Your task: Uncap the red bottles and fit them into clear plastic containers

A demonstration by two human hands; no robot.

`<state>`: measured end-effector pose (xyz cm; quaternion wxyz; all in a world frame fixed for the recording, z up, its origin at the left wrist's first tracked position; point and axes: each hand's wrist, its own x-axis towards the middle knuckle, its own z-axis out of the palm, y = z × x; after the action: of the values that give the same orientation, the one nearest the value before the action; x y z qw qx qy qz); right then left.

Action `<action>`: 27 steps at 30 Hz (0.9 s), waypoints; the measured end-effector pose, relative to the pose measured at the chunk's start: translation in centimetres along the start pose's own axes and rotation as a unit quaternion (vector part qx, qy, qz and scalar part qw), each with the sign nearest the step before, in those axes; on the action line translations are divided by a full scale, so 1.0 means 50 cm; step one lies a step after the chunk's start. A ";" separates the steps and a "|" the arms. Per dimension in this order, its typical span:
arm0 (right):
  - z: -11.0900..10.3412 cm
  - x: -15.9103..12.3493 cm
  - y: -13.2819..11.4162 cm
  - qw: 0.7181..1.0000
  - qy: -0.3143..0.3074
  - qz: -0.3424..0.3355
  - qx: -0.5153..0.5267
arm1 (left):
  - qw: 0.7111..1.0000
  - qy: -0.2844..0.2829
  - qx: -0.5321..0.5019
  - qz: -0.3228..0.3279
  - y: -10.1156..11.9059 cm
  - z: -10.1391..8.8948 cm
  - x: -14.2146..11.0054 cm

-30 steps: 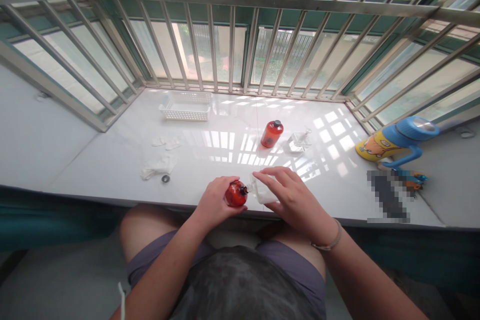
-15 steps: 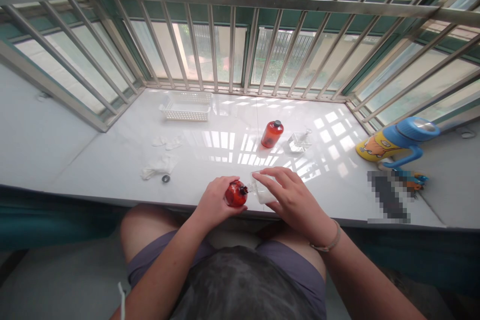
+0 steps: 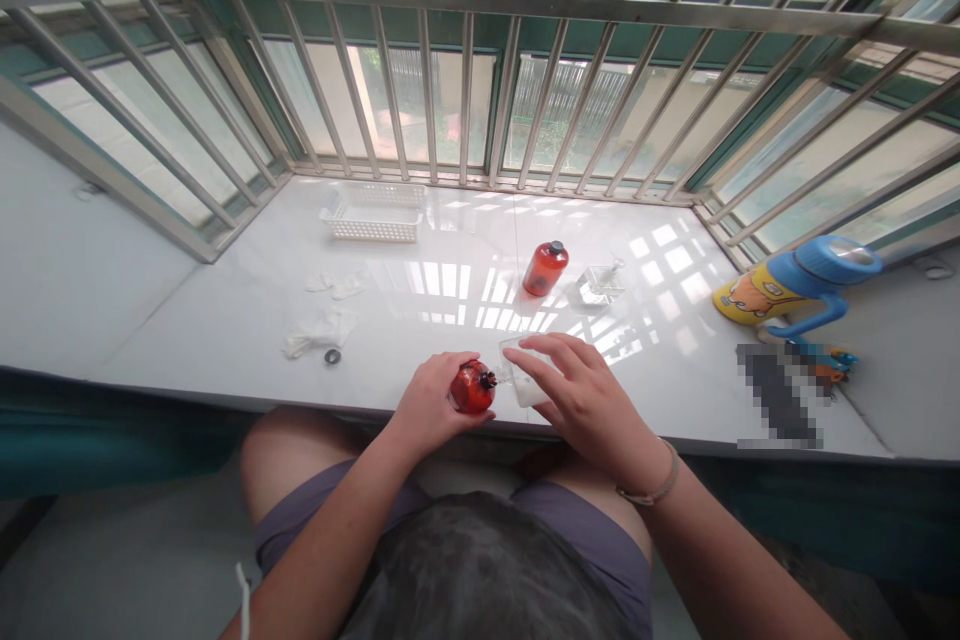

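Note:
My left hand (image 3: 431,400) grips a round red bottle (image 3: 472,387) on its side, its dark neck pointing right. My right hand (image 3: 585,405) holds a small clear glass container (image 3: 520,380) with whitish contents, tilted against the bottle's neck. Both hands sit just over the front edge of a glossy white sill (image 3: 450,325). Beyond them stands a second red bottle (image 3: 545,269) with a dark cap, beside a clear glass dish (image 3: 600,285).
A white plastic basket (image 3: 369,225) and crumpled white gloves (image 3: 319,332) lie at the sill's left, near a small dark ring (image 3: 332,356). A blue-and-yellow drinking bottle (image 3: 795,280) lies at right. Metal window bars (image 3: 465,70) run behind the sill.
My right hand and the glass container have shifted slightly left toward the bottle's neck. My left hand and the bottle have barely moved.

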<state>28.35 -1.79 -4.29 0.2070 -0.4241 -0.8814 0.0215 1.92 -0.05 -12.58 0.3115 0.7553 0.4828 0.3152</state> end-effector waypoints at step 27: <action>0.007 0.005 -0.005 0.999 0.001 -0.011 -0.032 | 1.000 -0.001 -0.005 -0.006 0.000 -0.003 0.001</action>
<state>27.92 -1.72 -4.47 0.1942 -0.4211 -0.8859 -0.0091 1.82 0.01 -12.47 0.3176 0.7509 0.4858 0.3152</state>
